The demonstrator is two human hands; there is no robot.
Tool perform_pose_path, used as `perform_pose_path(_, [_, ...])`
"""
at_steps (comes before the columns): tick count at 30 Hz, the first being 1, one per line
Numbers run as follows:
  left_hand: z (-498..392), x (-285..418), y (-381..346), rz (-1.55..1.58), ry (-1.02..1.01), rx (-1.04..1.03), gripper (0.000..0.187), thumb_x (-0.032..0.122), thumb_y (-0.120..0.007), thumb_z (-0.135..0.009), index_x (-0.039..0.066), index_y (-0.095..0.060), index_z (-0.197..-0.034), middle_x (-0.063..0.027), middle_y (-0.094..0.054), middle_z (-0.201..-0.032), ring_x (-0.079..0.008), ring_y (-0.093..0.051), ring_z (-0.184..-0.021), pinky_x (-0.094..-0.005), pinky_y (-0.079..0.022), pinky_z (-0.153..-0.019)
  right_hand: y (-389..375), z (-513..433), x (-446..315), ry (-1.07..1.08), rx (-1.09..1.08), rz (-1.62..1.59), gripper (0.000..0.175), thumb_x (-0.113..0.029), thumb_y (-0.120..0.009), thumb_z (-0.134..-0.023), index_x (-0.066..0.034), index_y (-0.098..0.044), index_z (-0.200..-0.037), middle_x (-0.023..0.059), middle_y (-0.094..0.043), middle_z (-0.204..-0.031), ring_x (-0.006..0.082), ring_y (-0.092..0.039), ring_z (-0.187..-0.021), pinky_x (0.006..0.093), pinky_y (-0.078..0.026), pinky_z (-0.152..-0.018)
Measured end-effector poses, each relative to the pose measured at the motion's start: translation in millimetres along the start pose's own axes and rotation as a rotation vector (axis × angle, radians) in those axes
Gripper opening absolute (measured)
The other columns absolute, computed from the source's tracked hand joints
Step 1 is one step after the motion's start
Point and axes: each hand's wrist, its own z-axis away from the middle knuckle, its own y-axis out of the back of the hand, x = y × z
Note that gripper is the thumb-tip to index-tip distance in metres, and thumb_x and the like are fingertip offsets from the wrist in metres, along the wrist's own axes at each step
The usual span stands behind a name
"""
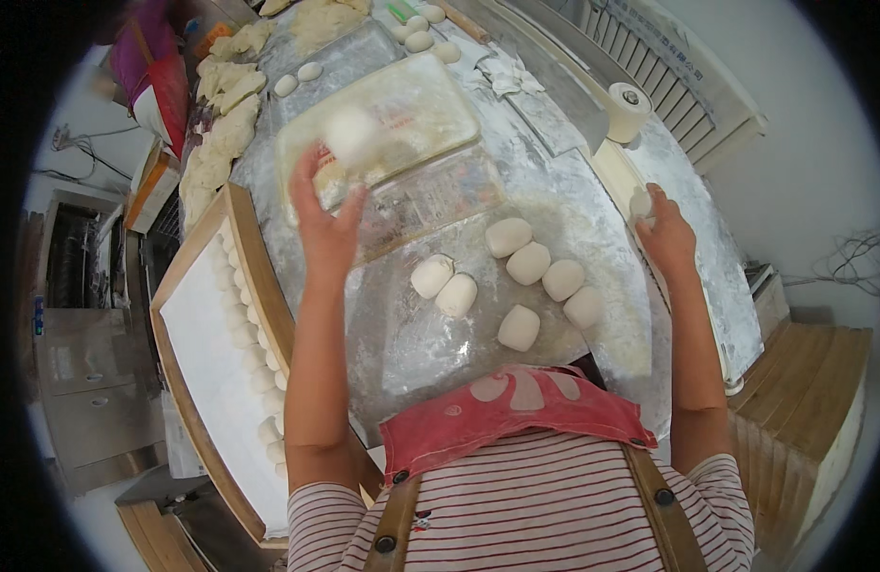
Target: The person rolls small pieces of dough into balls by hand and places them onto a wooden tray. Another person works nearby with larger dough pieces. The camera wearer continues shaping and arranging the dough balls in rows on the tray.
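Observation:
My left hand [329, 207] is raised near a plastic lid with thumb and fingers apart. A blurred white dough ball [352, 136] is just beyond its fingertips; whether they touch it, I cannot tell. At the right, my right hand [665, 229] has its thumb and fingers around a small pale dough piece [640, 204], over a cream conveyor strip [618, 171]. Between my arms, several smooth dough pieces [528, 263] lie on the floured metal worktop [411, 357]. Two of them [456, 295] touch side by side.
A wooden-framed tray [247, 250] with rows of dough pieces stands at the left. Beyond are a floured plastic lid [425, 93], rough dough slabs [222, 143], a rolling pin [465, 21] and a white roll [628, 111]. Another person [147, 64] is at the upper left.

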Motion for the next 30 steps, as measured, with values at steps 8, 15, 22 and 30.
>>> perform_pose_path(8, [85.5,-24.9,-16.9,-0.553,-0.518,-1.261,0.077,0.014,-0.085,-0.070,0.026,-0.055,-0.139,-0.0047,-0.048,-0.147,-0.0269,-0.044,-0.138,-0.0618,-0.035,-0.108,-16.7,-9.2,-39.6,0.304,-0.049,-0.481,0.046,-0.028,-0.068,-0.090,-0.0169,-0.054,-0.133,0.0151,-0.067,-0.117,0.0370,-0.066,-0.101,0.0449,-0.052,-0.086])
perform_pose_path(15, [123.2,-20.1,-46.7,-0.662,-0.352,-1.209,0.074,0.012,-0.082,-0.070,0.029,-0.056,-0.137,-0.0046,-0.054,-0.136,-0.0279,-0.051,-0.126,-0.0581,-0.043,-0.094,-46.6,4.4,-71.8,0.334,-0.072,-0.313,0.042,-0.026,-0.068,-0.091,-0.0133,-0.062,-0.130,0.0139,-0.061,-0.125,0.0343,-0.060,-0.113,0.0434,-0.050,-0.092])
perform_pose_path(22, [165.4,8.8,-66.4,-0.764,-0.459,-1.029,0.087,0.038,-0.090,-0.057,0.035,-0.058,-0.138,-0.0072,-0.056,-0.131,-0.0274,-0.054,-0.120,-0.0669,-0.036,-0.097,-19.9,47.1,-28.8,0.217,0.160,-0.431,0.047,-0.014,-0.072,-0.086,-0.0114,-0.060,-0.132,0.0136,-0.059,-0.125,0.0309,-0.060,-0.108,0.0387,-0.052,-0.090])
perform_pose_path(30, [115.0,-43.9,-42.1,-0.230,-0.154,-0.844,0.070,0.019,-0.084,-0.072,0.010,-0.056,-0.136,-0.0113,-0.060,-0.123,-0.0331,-0.057,-0.112,-0.0402,-0.047,-0.098,22.6,107.5,72.5,-0.157,0.326,-0.218,0.061,-0.022,-0.078,-0.081,-0.0097,-0.057,-0.137,0.0158,-0.062,-0.121,0.0340,-0.063,-0.103,0.0386,-0.053,-0.087])
